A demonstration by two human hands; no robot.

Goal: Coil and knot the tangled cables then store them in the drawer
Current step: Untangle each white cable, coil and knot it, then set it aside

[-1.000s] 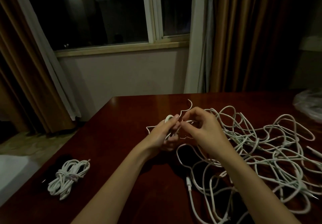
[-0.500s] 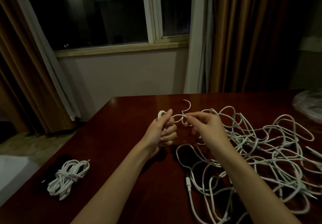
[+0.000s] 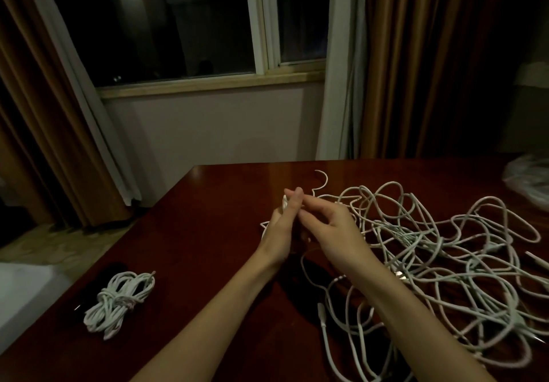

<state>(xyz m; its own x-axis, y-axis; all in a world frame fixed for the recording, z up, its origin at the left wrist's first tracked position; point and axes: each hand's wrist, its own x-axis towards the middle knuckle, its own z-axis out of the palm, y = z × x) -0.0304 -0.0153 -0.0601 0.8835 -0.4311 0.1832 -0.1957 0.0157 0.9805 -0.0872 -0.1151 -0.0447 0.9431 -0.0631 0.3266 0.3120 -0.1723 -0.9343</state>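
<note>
A big tangle of white cables (image 3: 439,251) sprawls over the right half of the dark red wooden table (image 3: 208,227). My left hand (image 3: 280,227) is held upright at the table's middle, with turns of one white cable (image 3: 284,203) wound round its fingers. My right hand (image 3: 332,227) is just to its right, fingertips pinching the same cable against the left hand's fingers. The cable's free end (image 3: 322,180) curls up behind both hands. One finished coil, knotted in the middle (image 3: 120,303), lies at the near left of the table. No drawer is in view.
A clear plastic bag (image 3: 528,179) lies at the table's far right edge. Behind the table are a window, a wall and brown curtains. The table's left edge runs diagonally, with floor and a pale surface (image 3: 20,289) beyond it.
My left hand has turned more upright and my right hand has moved in against it, carrying the cable round the left fingers. The tangle and the knotted coil have not moved.
</note>
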